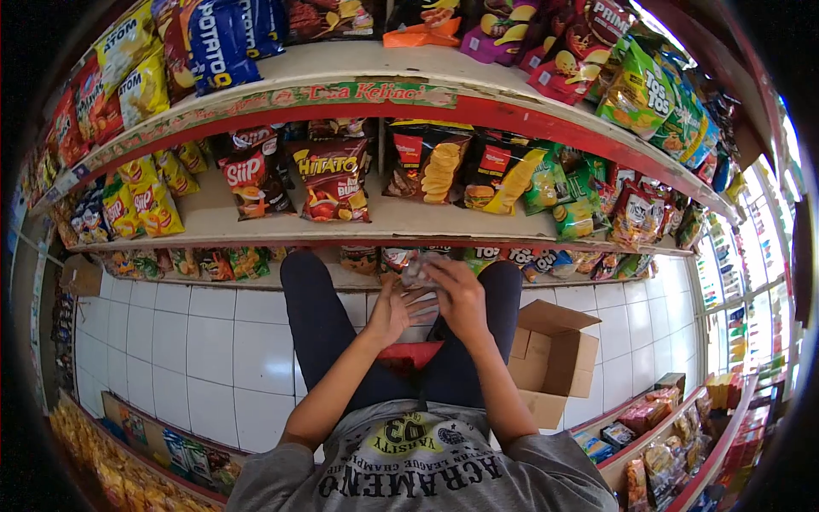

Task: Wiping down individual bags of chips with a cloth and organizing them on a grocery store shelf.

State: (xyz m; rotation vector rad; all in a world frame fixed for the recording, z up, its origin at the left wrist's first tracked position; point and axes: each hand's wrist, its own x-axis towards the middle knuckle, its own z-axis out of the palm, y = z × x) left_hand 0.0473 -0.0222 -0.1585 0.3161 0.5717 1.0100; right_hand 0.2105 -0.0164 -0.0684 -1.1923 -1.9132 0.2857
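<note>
I sit with my knees against the shelving. My right hand (459,301) pinches a small, crumpled, see-through plastic piece (417,271), blurred and partly covered by the fingers. Just below it, my left hand (391,315) is spread with its palm turned up and nothing in it. Behind both hands run snack bags on the lowest shelf, among them a Tos Tos bag (484,254). On the middle shelf above stand a brown Chitato bag (330,180), a Siip bag (254,182) and two black-and-yellow chip bags (430,163).
An open cardboard box (555,358) stands on the white tiled floor (211,358) by my right leg. Something red (409,353), perhaps a stool, shows between my thighs. Low racks with packets (662,441) lie behind me at right, and another rack (137,457) at left.
</note>
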